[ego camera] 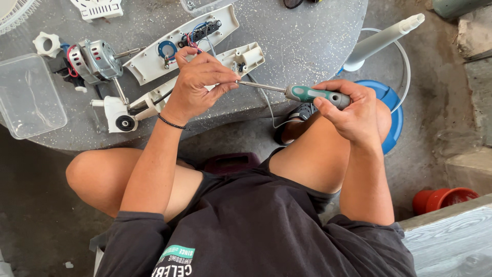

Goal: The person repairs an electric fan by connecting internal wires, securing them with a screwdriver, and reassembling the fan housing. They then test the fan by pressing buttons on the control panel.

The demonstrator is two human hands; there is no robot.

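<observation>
Seated at a grey table (307,36), a person's right hand (353,110) gripped a green-handled screwdriver (307,93) while the left hand (197,82) pinched its tip, steadying it just off the table's near edge.

Head camera - looking steeply down, close.

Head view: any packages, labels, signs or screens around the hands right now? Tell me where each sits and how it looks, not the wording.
Clear plastic container: far left on the grey table, rectangular, transparent, looks empty.
Second clear container: top edge of the table, only a corner in view.
Printed patch: on the black shirt, bottom of view, teal bar above white lettering.
No signs or screens visible.
</observation>
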